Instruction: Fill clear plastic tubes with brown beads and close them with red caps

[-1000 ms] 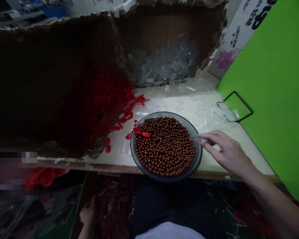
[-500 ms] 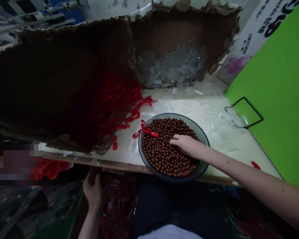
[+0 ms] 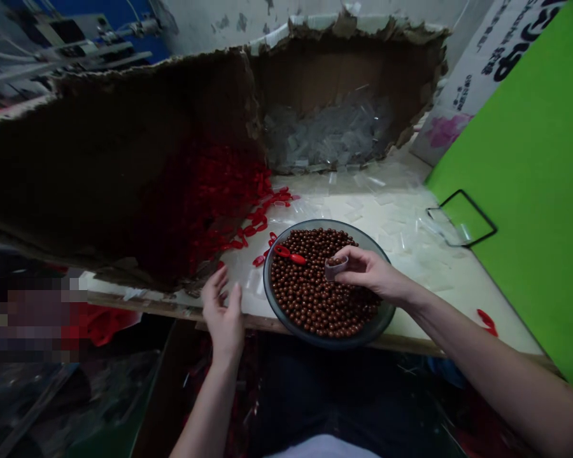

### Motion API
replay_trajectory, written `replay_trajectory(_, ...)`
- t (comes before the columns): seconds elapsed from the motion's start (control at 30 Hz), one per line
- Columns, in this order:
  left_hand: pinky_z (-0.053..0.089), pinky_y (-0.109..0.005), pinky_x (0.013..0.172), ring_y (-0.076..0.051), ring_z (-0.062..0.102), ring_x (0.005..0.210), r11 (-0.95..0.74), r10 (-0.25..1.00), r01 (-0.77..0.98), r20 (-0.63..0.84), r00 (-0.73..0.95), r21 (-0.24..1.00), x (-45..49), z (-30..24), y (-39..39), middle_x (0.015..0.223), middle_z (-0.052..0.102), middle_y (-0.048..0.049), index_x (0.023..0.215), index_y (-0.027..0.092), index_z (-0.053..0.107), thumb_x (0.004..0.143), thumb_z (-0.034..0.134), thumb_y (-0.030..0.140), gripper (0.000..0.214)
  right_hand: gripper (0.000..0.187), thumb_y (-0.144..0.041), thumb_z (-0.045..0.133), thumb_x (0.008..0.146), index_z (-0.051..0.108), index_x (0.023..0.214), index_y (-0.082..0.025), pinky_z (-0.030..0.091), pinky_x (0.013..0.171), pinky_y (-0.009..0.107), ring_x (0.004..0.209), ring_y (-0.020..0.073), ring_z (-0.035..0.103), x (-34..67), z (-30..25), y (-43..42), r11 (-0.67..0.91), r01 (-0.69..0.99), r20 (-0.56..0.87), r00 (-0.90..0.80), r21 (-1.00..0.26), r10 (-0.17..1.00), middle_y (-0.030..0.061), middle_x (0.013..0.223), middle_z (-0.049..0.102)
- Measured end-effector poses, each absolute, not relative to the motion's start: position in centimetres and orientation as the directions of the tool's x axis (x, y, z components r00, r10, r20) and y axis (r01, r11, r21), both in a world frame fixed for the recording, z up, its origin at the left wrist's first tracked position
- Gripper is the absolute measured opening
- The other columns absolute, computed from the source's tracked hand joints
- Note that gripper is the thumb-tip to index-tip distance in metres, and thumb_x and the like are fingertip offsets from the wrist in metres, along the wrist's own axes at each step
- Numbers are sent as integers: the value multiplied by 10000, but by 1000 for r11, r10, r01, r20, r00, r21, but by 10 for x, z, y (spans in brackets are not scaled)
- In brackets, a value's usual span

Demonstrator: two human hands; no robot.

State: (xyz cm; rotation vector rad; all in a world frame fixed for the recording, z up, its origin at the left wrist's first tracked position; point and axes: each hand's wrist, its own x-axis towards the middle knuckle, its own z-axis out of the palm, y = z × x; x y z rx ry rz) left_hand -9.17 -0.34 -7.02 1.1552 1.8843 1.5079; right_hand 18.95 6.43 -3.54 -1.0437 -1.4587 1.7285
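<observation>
My right hand (image 3: 373,275) is over the bowl, pinching a small clear plastic container (image 3: 333,272) between thumb and fingers. Some brown balls show in its open top. Below it, shiny brown balls (image 3: 310,308) fill a grey translucent bowl (image 3: 332,344) at the table's front edge. A red plastic piece with a looped end (image 3: 290,255) lies on the balls at the left. My left hand (image 3: 223,318) is open left of the bowl, fingers apart. Its fingertips are close to a small red piece (image 3: 221,264); whether they touch cannot be made out.
A torn cardboard box (image 3: 210,83) spans the back, with red pieces (image 3: 219,184) spilling from its left part and clear plastic containers (image 3: 325,133) heaped in its right. More clear containers (image 3: 401,238) lie on the white table (image 3: 439,305). A green panel (image 3: 530,210) with a black wire handle (image 3: 482,238) borders the right.
My right hand has lifted slightly from the balls, and the container with balls now shows in it. My left hand has risen from below the table edge toward the red pieces.
</observation>
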Motion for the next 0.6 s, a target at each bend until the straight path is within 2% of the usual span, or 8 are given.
replay_trajectory(0.1,438,-352,977,-217,574,1100,-146,945,207,198,-259,967,-57,-42,10,1168,619,-85,1096,202,646,850,588,329,283,321,-259,785,701,624,976,-213,480,897,333,884,148,663,186,-23,59,-167,-52,-127,-439,-985,889,2,952,706)
replay_trajectory(0.23,426,-335,991,-217,558,1122,-267,964,89,266,31,959,-17,-14,23,1129,626,-94,999,186,698,839,607,274,204,303,-241,780,708,632,972,-219,495,891,317,879,136,658,179,-2,53,-62,-102,-15,-408,-993,913,-2,946,700)
replay_trajectory(0.37,425,-348,988,-225,568,1102,-267,954,-65,274,121,961,2,-4,28,1138,629,-101,1054,179,683,819,634,255,251,271,-216,750,740,601,967,-218,506,884,301,909,133,652,175,12,47,23,-136,76,-397,-990,915,4,954,689)
replay_trajectory(0.6,442,-336,962,-233,580,1102,-100,953,-306,179,243,947,2,7,21,1162,649,-88,1085,178,682,792,649,226,299,492,-196,694,788,505,1228,-306,534,837,314,859,132,659,172,26,32,119,-123,158,-385,-985,909,-17,929,671)
